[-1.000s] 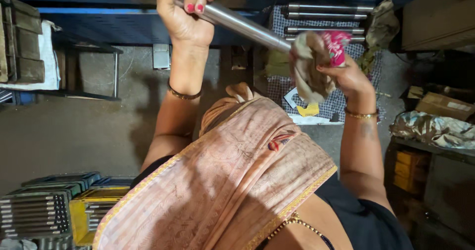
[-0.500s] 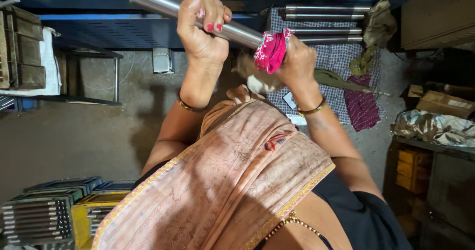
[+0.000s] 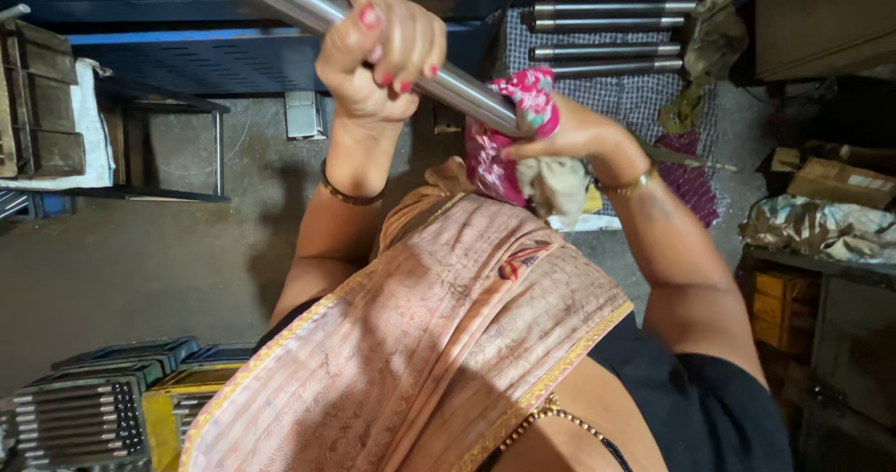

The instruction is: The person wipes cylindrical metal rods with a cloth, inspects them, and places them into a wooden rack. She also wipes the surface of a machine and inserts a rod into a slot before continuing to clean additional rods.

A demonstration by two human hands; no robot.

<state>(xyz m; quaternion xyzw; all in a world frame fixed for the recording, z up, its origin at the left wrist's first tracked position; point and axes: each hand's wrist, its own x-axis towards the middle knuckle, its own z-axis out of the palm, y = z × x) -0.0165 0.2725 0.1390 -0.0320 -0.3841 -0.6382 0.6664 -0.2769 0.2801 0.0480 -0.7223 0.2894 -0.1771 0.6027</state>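
The left hand (image 3: pixel 378 47) is closing firmly around a polished steel rod (image 3: pixel 308 5), fingers wrapped over the top, holding it up at a slant in front of the chest. The right hand (image 3: pixel 569 136) is gripping a pink patterned cloth (image 3: pixel 513 131) bunched together with a pale rag (image 3: pixel 555 187), and the cloth is wrapping around the rod just below the left hand, so the 2 hands are sitting near each other on the same bar.

Judging from this, the wiping is under way: the stretch of rod above the left hand is looking bright and clean, while the part under the cloth and beyond it is hidden, so how much is left cannot be told.

Beyond the hands, 3 more steel rods (image 3: pixel 611 38) are lying side by side on a checked cloth (image 3: pixel 644 98) spread over the floor, with a crumpled olive rag (image 3: pixel 705 42) beside them. A dark blue desk (image 3: pixel 187 52) is running across the top of the view, above a bare concrete floor (image 3: pixel 140 257). Stacked trays of metal parts (image 3: pixel 84 411) are sitting at the lower left, and a cardboard box (image 3: pixel 831 183) and a wrapped bundle (image 3: pixel 821 229) are resting on shelving at the right.
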